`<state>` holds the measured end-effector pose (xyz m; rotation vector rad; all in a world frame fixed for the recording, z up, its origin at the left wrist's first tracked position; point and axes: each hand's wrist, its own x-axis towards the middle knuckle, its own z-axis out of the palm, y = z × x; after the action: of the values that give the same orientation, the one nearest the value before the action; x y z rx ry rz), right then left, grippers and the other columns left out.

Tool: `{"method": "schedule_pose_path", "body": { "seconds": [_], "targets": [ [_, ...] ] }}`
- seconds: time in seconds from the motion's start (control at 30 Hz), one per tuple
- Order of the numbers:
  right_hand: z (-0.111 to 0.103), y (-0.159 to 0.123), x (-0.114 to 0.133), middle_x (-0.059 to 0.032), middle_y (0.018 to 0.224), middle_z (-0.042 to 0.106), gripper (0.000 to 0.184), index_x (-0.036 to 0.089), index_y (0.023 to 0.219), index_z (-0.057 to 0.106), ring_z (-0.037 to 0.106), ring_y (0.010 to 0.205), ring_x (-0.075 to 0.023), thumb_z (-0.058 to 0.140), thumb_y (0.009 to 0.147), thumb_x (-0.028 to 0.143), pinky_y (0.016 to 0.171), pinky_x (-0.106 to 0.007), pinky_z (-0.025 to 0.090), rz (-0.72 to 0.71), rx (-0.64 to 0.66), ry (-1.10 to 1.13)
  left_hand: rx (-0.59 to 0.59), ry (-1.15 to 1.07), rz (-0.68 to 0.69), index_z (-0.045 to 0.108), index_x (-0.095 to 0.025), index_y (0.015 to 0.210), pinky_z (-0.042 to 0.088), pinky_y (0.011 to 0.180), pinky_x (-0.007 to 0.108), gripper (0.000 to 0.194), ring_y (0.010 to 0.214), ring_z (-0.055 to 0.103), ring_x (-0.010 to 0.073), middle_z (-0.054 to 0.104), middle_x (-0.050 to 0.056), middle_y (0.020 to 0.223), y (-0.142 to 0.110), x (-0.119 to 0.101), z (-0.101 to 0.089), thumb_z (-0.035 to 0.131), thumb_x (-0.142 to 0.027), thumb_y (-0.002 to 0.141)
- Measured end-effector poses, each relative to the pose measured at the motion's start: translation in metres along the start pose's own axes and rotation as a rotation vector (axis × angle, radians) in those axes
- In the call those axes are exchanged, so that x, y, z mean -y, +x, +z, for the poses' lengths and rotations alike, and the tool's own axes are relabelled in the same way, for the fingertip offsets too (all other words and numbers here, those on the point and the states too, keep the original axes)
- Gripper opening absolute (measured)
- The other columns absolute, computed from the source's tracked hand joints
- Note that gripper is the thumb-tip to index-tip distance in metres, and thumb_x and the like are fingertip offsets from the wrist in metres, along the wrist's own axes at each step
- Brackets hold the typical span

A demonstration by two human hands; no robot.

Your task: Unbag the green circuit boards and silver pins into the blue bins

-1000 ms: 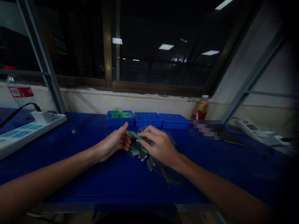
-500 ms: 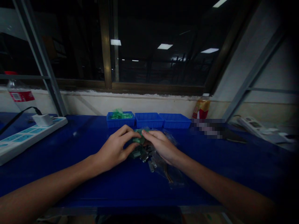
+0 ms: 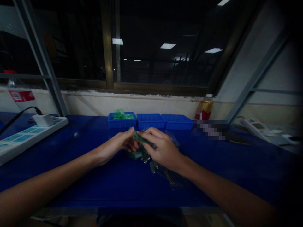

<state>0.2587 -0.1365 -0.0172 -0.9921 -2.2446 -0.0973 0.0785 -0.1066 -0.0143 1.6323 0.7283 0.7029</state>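
Green piece (image 3: pixel 136 136) between nearly closed right fingers (image 3: pixel 147 136), curled left fingers (image 3: pixel 135 145) alongside

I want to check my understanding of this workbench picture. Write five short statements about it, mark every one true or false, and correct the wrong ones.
1. Three blue trays stand in a row near the wall. True.
2. The green material lies in the rightmost tray. False: it is in the leftmost tray.
3. A white adapter sits on the white power strip. True.
4. The left hand rests on the power strip. False: it is close to the right hand, in front of the trays.
5. The right hand holds a small green piece. True.
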Motion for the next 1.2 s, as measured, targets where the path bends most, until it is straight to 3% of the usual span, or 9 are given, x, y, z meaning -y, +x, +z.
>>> {"method": "schedule_pose_path", "body": {
  "seconds": [0.2, 0.37, 0.53, 0.73, 0.87, 1.07, 1.2],
  "targets": [
    [-0.006, 0.002, 0.006, -0.0074, 0.101, 0.055, 0.04, 0.018, 0.118, 0.049, 0.051, 0.094, -0.0173, 0.052, 0.079, 0.024, 0.084, -0.035, 0.042, 0.068, 0.029, 0.167, -0.08, 0.376, 0.218, 0.056, -0.014, 0.096, 0.041, 0.074, 0.029, 0.036, 0.083, 0.055, 0.018, 0.061, 0.005, 0.087, -0.001, 0.001, 0.0, 0.044, -0.045, 0.082],
    [-0.007, 0.004, 0.004, -0.0061, 0.1, 0.059, 0.035, 0.02, 0.11, 0.055, 0.054, 0.092, -0.0179, 0.056, 0.076, 0.025, 0.081, -0.037, 0.043, 0.198, 0.034, 0.38, -0.185, 0.789, 0.352, 0.057, -0.013, 0.088, 0.042, 0.07, 0.03, 0.032, 0.075, 0.055, 0.0171, 0.06, 0.004, 0.081, -0.002, 0.001, -0.001, 0.041, -0.042, 0.084],
    [-0.005, 0.007, 0.0, -0.007, 0.094, 0.063, 0.03, 0.017, 0.105, 0.055, 0.059, 0.089, -0.0175, 0.049, 0.081, 0.034, 0.078, -0.035, 0.046, 0.423, 0.005, 0.69, -0.159, 0.898, 0.447, 0.053, -0.015, 0.099, 0.043, 0.069, 0.031, 0.035, 0.078, 0.054, 0.0174, 0.057, 0.005, 0.086, -0.003, 0.007, -0.001, 0.053, -0.043, 0.077],
    [0.01, 0.003, -0.009, -0.0083, 0.095, 0.061, 0.036, 0.017, 0.107, 0.051, 0.06, 0.083, -0.0167, 0.058, 0.074, 0.031, 0.073, -0.033, 0.049, 0.451, -0.061, 0.617, -0.128, 0.932, 0.516, 0.046, -0.017, 0.111, 0.043, 0.077, 0.034, 0.04, 0.086, 0.051, 0.0184, 0.053, 0.006, 0.094, -0.005, 0.01, 0.002, 0.057, -0.033, 0.076],
    [0.013, 0.003, -0.009, -0.0063, 0.09, 0.061, 0.032, 0.017, 0.105, 0.051, 0.059, 0.084, -0.0155, 0.055, 0.074, 0.019, 0.074, -0.031, 0.048, 0.372, -0.166, 0.554, -0.053, 0.734, 0.47, 0.046, -0.019, 0.113, 0.04, 0.084, 0.035, 0.042, 0.096, 0.048, 0.0192, 0.052, 0.006, 0.103, -0.006, 0.008, 0.005, 0.059, -0.031, 0.075],
    [0.008, 0.003, -0.008, -0.0034, 0.085, 0.062, 0.017, 0.018, 0.087, 0.058, 0.058, 0.081, -0.015, 0.049, 0.075, 0.011, 0.075, -0.031, 0.046, 0.227, -0.152, 0.329, -0.004, -0.182, -0.044, 0.05, -0.016, 0.098, 0.042, 0.074, 0.031, 0.037, 0.09, 0.053, 0.0187, 0.056, 0.008, 0.096, -0.002, 0.003, 0.01, 0.042, -0.048, 0.082],
    [0.004, 0.001, -0.002, -0.0031, 0.084, 0.056, 0.019, 0.018, 0.078, 0.06, 0.054, 0.081, -0.0137, 0.047, 0.074, 0.006, 0.074, -0.03, 0.044, 0.087, -0.167, 0.217, -0.031, -0.481, -0.251, 0.05, -0.015, 0.091, 0.041, 0.071, 0.028, 0.042, 0.083, 0.056, 0.0175, 0.06, 0.008, 0.087, 0.004, 0.006, 0.005, 0.044, -0.054, 0.079]
  ]
}}
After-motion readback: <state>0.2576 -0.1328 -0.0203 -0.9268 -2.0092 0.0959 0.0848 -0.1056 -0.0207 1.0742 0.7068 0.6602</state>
